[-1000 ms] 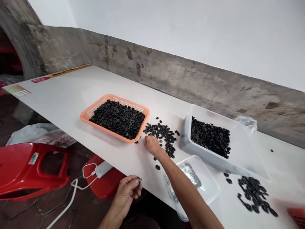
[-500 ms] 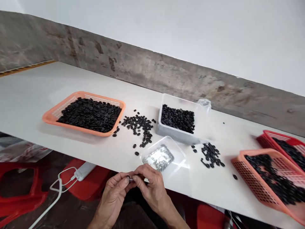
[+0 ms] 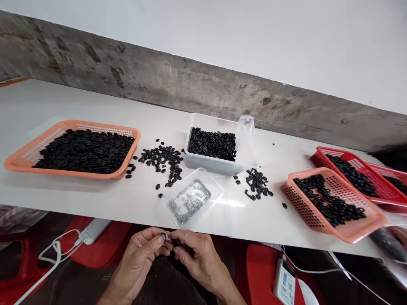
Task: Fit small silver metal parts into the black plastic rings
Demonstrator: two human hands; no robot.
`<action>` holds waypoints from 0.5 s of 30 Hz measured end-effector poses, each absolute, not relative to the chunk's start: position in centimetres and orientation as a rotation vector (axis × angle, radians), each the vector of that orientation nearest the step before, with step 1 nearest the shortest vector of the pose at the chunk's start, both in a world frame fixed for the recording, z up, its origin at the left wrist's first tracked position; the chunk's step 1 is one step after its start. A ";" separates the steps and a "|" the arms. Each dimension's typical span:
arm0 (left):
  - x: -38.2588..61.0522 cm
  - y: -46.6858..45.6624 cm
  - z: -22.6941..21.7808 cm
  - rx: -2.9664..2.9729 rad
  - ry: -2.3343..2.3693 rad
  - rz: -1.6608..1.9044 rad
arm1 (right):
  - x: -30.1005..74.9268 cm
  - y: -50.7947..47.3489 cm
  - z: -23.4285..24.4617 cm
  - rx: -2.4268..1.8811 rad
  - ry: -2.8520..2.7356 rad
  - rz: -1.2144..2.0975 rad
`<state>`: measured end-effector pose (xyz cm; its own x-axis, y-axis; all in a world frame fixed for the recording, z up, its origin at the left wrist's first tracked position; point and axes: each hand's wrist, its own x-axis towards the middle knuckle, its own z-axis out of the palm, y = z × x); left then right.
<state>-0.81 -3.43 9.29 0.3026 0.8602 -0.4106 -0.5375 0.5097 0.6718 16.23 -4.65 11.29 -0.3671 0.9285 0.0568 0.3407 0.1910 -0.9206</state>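
At the table's front edge, my left hand (image 3: 138, 256) pinches a small black oval piece (image 3: 163, 236) between thumb and forefinger, with a tiny bright metal bit beside it. Close by on the right, my right hand (image 3: 203, 260) has its thumb and fingers closed on another small black piece (image 3: 175, 242), mostly hidden by the fingers. Just beyond both hands lies a shallow clear tray (image 3: 215, 194) with many tiny silvery metal parts. Loose black oval pieces (image 3: 163, 157) with holes are scattered behind it to the left.
An orange basket (image 3: 74, 170) of black pieces stands left. A clear box (image 3: 211, 166) with more is at the back. Right are loose black pieces (image 3: 257, 183), another orange basket (image 3: 305, 214) and red baskets (image 3: 322, 154). A person's hand (image 3: 399, 235) shows at far right.
The view has swung right, so the table's contents appear further left. My hands have moved slightly apart, and a black piece now shows in my right fingers.
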 end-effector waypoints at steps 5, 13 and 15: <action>0.0 -3.8 9.9 0.442 0.840 0.919 | 16.8 -5.4 10.5 -1.119 -1.555 1.267; 0.6 -4.2 10.4 0.457 0.878 0.940 | 16.5 -5.6 11.5 -1.212 -1.745 0.997; 0.5 -4.3 10.3 0.479 0.887 0.951 | 16.2 -5.8 11.7 -1.226 -1.768 0.949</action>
<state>0.49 -4.26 10.31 0.2811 0.8549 -0.4360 -0.4939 0.5184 0.6981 16.23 -5.81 11.71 -0.2405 0.9545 0.1761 0.3810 0.2597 -0.8873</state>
